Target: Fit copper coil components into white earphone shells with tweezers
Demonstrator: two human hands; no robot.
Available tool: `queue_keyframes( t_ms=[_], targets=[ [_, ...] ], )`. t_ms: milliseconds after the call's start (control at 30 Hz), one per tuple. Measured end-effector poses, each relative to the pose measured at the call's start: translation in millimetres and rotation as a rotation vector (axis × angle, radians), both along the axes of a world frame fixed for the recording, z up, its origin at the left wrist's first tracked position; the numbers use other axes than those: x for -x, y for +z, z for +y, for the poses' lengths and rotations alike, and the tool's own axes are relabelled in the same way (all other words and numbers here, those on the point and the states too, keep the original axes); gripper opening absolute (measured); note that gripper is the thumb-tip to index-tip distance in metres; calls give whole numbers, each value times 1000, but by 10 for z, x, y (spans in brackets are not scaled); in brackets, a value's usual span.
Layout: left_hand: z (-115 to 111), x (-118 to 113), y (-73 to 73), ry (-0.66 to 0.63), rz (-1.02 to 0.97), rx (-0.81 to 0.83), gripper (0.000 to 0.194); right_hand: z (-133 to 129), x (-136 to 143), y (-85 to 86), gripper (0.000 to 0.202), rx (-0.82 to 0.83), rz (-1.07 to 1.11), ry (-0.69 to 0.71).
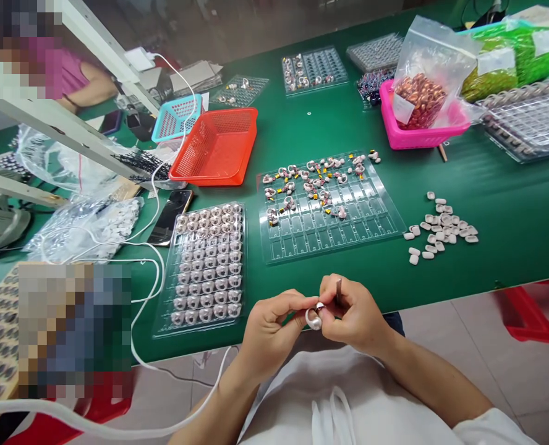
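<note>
Close to my body, at the table's front edge, a small white clip-on earbud part (313,319) with a curved, hook-like shape is pinched between my two hands. My left hand (274,330) grips it from the left with thumb and forefinger. From the right, the closed fingers of my right hand (354,315) press on its upper end. A thin brownish metal tool (339,290) sticks up out of my right hand; its lower part is hidden. Beyond my hands lies a clear tray (293,247) partly filled with wired earbud parts (318,182).
Left is a tray of white shells (208,272). Small white caps (441,228) lie loose to the right. Behind are a red basket (219,151), a blue basket (175,117) and a pink basket (425,137). A white cable (138,337) crosses the left side. Another person's arm (91,86) shows far left.
</note>
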State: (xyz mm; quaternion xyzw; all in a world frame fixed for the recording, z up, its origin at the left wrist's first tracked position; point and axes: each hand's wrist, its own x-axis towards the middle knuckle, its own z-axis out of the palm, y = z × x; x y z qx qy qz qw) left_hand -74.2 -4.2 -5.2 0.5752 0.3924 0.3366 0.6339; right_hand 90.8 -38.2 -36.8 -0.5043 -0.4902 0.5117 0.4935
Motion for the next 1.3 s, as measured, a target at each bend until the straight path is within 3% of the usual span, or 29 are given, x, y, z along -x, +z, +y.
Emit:
queue_keyframes(
  t_ms=[400, 533, 733, 900, 1033, 1133, 1300],
  targets=[
    [26, 0, 7, 10, 7, 32, 15, 35, -8, -9, 20, 43, 55, 27],
    [50, -23, 35, 30, 53, 151, 13, 65, -80, 45, 19, 143, 86, 98],
    [50, -56, 62, 94, -77, 345, 14, 45, -321, 212, 9, 185, 89, 243],
    [107, -82, 25, 185, -121, 431, 18, -26, -496, 134, 26, 64, 98, 75],
    [160, -117, 29, 218, -220, 517, 19, -51, -574, 80, 36, -78, 143, 33],
    [170, -132, 42, 231, -240, 512, 17, -59, -591, 119, 35, -97, 167, 34],
    [118, -134, 18, 223, -178, 375, 10, -51, -433, 202, 26, 27, 50, 158]
  ],
)
